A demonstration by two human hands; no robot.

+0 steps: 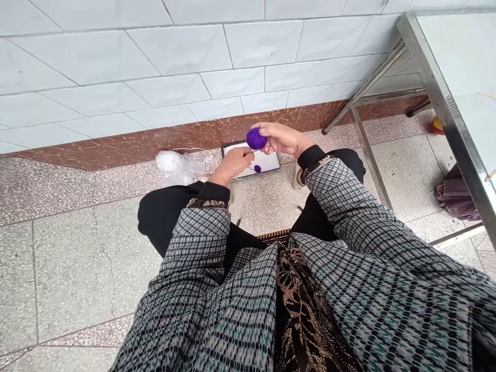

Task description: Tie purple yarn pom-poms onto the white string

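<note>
White yarn: a pale bundle [172, 164] in clear plastic on the floor, left of the left hand.
Left hand [232, 164]: fingers pinched on a purple strand – just below the ball.
Purple ball [256, 138]: gripped by the right hand [281, 138] – above a white board [267, 161].
Table leg [368, 150]: metal, well right of the right hand.

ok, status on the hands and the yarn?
Right hand grips purple yarn ball. Left hand pinches the strand below it. White tray and bagged white yarn on the floor beyond. Nothing in the way.
</note>
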